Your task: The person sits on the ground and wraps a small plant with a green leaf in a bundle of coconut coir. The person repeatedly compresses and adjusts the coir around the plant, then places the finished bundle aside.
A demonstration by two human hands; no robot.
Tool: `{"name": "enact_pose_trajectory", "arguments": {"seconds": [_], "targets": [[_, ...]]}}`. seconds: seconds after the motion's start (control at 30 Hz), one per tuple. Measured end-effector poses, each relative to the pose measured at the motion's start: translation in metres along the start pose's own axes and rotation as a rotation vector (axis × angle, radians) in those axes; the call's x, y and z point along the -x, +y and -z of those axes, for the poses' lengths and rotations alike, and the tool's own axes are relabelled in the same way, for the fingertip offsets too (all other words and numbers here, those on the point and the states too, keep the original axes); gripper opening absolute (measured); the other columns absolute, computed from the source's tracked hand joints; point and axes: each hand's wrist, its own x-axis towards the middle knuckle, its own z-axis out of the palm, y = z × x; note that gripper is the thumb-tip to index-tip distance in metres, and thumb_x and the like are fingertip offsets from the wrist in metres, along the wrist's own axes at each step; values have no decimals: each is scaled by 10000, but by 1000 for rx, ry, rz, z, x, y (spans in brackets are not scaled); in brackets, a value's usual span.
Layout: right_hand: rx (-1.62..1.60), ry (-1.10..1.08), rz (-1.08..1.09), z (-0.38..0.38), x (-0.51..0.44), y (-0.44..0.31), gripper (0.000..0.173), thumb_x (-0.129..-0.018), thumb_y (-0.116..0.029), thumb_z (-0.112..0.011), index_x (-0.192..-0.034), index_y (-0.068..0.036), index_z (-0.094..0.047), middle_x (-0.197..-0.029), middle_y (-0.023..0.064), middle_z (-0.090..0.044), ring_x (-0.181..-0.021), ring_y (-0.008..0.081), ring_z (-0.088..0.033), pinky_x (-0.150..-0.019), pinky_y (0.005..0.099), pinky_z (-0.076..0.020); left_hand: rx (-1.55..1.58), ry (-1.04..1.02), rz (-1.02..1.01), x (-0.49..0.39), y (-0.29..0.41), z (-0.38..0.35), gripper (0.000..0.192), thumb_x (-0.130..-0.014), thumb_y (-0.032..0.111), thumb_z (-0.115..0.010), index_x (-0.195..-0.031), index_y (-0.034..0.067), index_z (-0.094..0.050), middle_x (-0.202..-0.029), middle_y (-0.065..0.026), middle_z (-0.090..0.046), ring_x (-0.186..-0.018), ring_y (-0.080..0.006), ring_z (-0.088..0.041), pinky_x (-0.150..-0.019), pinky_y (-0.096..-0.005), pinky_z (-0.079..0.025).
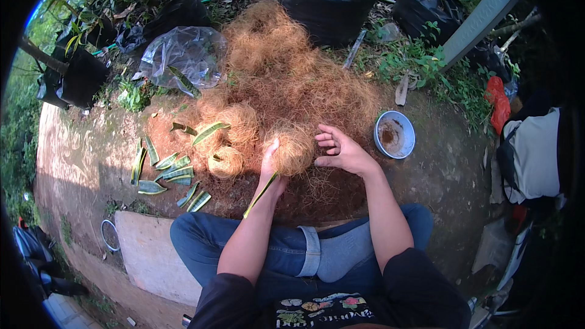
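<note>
My left hand (270, 157) cups a round ball of brown coconut fibre (295, 148). A yellow-edged snake plant leaf piece (260, 195) sticks out from the ball's near side, over my left wrist. Just right of the ball, my right hand (339, 150) hangs with fingers apart and nothing in them. Left of the held ball sit more fibre balls, one small (225, 162) and one larger (241, 123). A leaf piece (210, 132) rises from this group. Beyond my hands spreads a heap of loose coconut fibre (292, 61).
Several cut snake plant leaves (171, 169) lie on the ground to the left. A light-blue bowl (394, 135) with brown residue stands right. Clear plastic sheeting (185, 57) and black planter bags (329, 4) line the back. A grey post (482, 16) slants at upper right.
</note>
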Motion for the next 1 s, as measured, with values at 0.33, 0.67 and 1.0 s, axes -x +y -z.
{"name": "enact_pose_trajectory", "arguments": {"seconds": [0.33, 0.67, 1.0], "targets": [[386, -101, 28, -47, 3, -13, 1243, -597, -559, -1016, -1548, 18, -462, -1490, 261, -601, -1419, 380, -566, -1190, 448, -452, -510, -8, -22, 2, -9, 8, 434, -1031, 341, -619, -1265, -17, -694, -1196, -113, -725, -1096, -202, -680, -968, -366, -542], [-106, -292, -347, -44, -4, 5, 808, -911, -645, -798, -1373, -2, -639, -1170, 74, -729, -1057, 151, -675, -898, 328, -558, -520, 13, 69, -2, -15, 13, 354, -1067, 255, -531, -1252, -1, -691, -1138, -87, -728, -1065, -156, -665, -957, -305, -516], [-16, -415, -492, -38, -2, 24, 821, -949, -639, -754, -1439, 2, -601, -1320, 104, -703, -1151, 186, -686, -920, 345, -576, -710, -353, -21, 11, -7, -6, 397, -1062, 222, -435, -1284, 1, -680, -1170, -57, -694, -1104, -161, -620, -1043, -340, -467]]}}
